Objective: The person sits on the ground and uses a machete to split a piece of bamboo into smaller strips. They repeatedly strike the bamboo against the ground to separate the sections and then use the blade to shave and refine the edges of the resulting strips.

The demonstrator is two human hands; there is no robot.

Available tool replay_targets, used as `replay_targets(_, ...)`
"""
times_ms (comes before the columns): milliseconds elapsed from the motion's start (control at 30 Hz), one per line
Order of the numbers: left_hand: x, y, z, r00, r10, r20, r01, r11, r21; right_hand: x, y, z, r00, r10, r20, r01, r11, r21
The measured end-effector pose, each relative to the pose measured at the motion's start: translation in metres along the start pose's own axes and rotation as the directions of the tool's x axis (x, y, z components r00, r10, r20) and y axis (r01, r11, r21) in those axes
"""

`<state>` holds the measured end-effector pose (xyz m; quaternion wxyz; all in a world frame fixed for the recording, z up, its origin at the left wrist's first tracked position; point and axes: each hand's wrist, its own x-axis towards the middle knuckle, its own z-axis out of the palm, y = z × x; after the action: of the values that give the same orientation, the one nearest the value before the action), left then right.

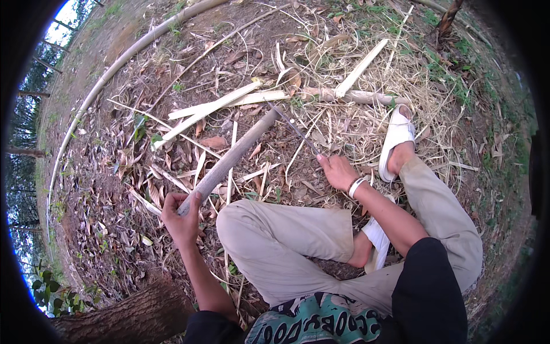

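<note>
We see the grey pole [238, 152] slanting through the middle of the frame, its lower end pinched between the thumb and fingers of the left grip [181, 225], its upper end raised toward the top centre. The right grip [339, 173], right of centre, is closed round the near end of a thin knife [298, 132], whose blade crosses just at the pole's upper end; we cannot tell whether the two touch. We judge the pole stiff and fairly light, hard to bruise, perhaps a little slick where its skin is smooth, so we would hold it at the lower end, well away from the blade. Underneath is bare earth strewn with dry leaves [215, 143], with pale strips [207, 116] above and left of the pole and curled shavings [441, 123] thick at the upper right. We are outdoors: a long pole [123, 59] lies across the upper left, a rough trunk [126, 312] fills the lower left, and trees [26, 152] stand along the left edge.
</note>
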<state>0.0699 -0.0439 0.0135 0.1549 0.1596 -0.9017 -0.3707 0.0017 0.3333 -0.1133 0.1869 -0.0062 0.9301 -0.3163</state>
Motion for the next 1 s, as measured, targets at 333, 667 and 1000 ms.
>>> replay_targets(333,-0.005,0.011,-0.007,0.939,0.337,0.075,-0.345,0.921,0.18,0.0,-0.006,-0.032,0.977,-0.095,0.193,0.106,0.993,-0.046)
replay_targets(667,0.0,0.005,-0.006,0.909,0.409,0.077,-0.416,0.885,0.21,-0.005,0.001,-0.044,0.987,-0.024,0.157,0.025,1.0,-0.003)
replay_targets(1000,-0.013,0.005,-0.003,0.944,0.322,0.07,-0.329,0.929,0.166,-0.002,-0.015,-0.02,0.99,0.003,0.142,-0.006,1.0,0.025)
